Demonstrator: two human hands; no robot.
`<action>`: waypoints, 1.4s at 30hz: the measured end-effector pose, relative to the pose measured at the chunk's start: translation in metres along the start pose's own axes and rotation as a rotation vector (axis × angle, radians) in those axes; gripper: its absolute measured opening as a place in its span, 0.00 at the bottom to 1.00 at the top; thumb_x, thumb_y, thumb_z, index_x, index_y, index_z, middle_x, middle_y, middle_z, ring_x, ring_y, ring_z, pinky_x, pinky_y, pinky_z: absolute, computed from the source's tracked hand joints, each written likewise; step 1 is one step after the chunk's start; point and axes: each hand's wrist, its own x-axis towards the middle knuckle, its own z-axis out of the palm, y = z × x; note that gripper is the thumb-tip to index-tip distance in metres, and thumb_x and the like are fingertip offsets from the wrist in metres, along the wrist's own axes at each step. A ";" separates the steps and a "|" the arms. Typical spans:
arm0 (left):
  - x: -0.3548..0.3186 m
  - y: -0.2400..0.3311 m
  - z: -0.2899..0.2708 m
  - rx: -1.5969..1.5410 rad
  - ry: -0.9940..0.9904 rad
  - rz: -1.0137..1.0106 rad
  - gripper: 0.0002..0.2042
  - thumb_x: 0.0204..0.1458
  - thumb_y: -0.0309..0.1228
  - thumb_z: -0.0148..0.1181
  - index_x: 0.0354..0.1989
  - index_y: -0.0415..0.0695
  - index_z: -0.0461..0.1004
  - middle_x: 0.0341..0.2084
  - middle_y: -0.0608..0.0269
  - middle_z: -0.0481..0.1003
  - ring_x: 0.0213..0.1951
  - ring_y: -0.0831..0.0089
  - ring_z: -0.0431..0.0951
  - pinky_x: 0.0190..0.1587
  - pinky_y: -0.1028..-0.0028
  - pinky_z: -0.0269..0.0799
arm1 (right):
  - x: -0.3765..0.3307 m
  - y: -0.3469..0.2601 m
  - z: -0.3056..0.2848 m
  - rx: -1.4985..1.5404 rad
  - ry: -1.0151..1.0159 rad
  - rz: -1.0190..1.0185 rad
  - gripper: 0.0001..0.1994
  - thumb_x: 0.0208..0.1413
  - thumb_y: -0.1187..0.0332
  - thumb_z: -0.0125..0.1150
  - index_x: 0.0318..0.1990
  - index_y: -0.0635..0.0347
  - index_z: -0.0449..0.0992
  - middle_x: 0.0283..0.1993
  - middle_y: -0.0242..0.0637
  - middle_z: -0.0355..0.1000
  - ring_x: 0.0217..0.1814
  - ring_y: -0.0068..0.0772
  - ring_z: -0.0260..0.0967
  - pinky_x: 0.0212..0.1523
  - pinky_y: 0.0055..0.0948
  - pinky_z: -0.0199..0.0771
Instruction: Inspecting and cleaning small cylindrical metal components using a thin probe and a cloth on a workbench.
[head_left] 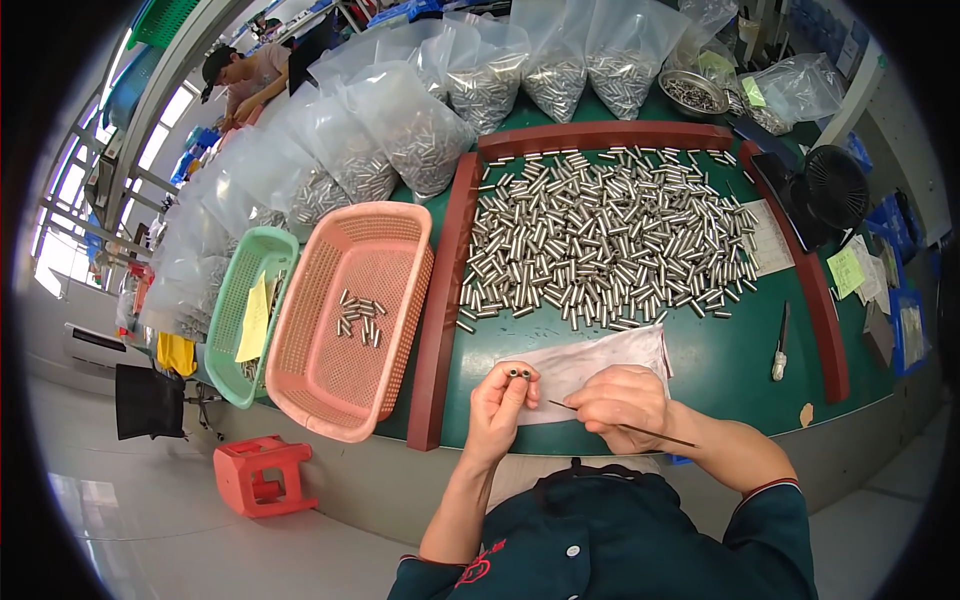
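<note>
My left hand (494, 412) is closed on a pair of small metal tubes (519, 375), their round ends showing above the fingertips. A thin dark rod (655, 434) is gripped in my right hand (628, 402); its narrow tip points left toward the tubes, apart from them. Both hands are above a whitish cloth (590, 357) lying at the near side of the green tabletop (485, 350). Beyond the cloth spreads a large heap of short silvery metal cylinders (600, 240).
Dark red wooden bars (444, 310) border the heap. At left stand a pink basket (345, 398) holding several cylinders and a green basket (222, 340). Filled plastic bags (415, 140) line the back. A knife-like tool (781, 345) and black fan (836, 188) are at right. Another person (255, 80) works far left.
</note>
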 end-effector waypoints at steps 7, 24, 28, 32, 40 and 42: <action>-0.001 0.001 0.003 0.086 -0.052 0.025 0.06 0.57 0.22 0.52 0.41 0.34 0.72 0.34 0.60 0.73 0.35 0.76 0.73 0.40 0.78 0.70 | 0.000 0.005 0.003 -0.022 0.181 0.129 0.03 0.54 0.74 0.59 0.32 0.62 0.72 0.30 0.40 0.75 0.25 0.37 0.71 0.25 0.29 0.71; 0.000 0.003 0.007 0.104 -0.033 0.041 0.07 0.53 0.17 0.55 0.39 0.33 0.75 0.35 0.57 0.74 0.33 0.74 0.75 0.39 0.77 0.71 | 0.000 0.005 0.004 -0.033 0.116 0.123 0.04 0.51 0.75 0.60 0.32 0.61 0.71 0.28 0.39 0.74 0.25 0.35 0.70 0.24 0.28 0.69; 0.000 0.003 0.007 0.160 -0.034 0.053 0.07 0.52 0.17 0.56 0.40 0.33 0.75 0.34 0.58 0.74 0.33 0.75 0.75 0.37 0.78 0.72 | -0.001 0.007 0.003 -0.087 0.071 0.085 0.07 0.46 0.73 0.64 0.31 0.59 0.71 0.30 0.38 0.74 0.25 0.34 0.70 0.24 0.28 0.68; -0.003 0.000 0.007 0.081 0.021 -0.024 0.08 0.52 0.17 0.56 0.40 0.32 0.75 0.32 0.59 0.75 0.32 0.76 0.75 0.36 0.79 0.72 | -0.002 0.005 0.000 -0.352 -0.020 -0.155 0.09 0.43 0.67 0.64 0.31 0.57 0.72 0.37 0.38 0.74 0.27 0.31 0.71 0.24 0.26 0.69; -0.019 0.077 0.005 0.909 0.226 0.482 0.10 0.43 0.14 0.58 0.35 0.35 0.75 0.25 0.54 0.75 0.27 0.65 0.77 0.31 0.72 0.72 | 0.002 0.012 -0.018 -0.298 0.209 -0.005 0.04 0.52 0.71 0.60 0.32 0.60 0.72 0.32 0.40 0.75 0.28 0.35 0.72 0.26 0.27 0.72; -0.018 0.104 -0.009 1.149 0.420 0.677 0.11 0.43 0.12 0.56 0.35 0.35 0.75 0.26 0.54 0.75 0.27 0.65 0.76 0.31 0.72 0.71 | 0.003 0.011 -0.021 -0.292 0.222 0.003 0.04 0.53 0.71 0.59 0.32 0.60 0.72 0.32 0.40 0.75 0.27 0.35 0.72 0.27 0.27 0.72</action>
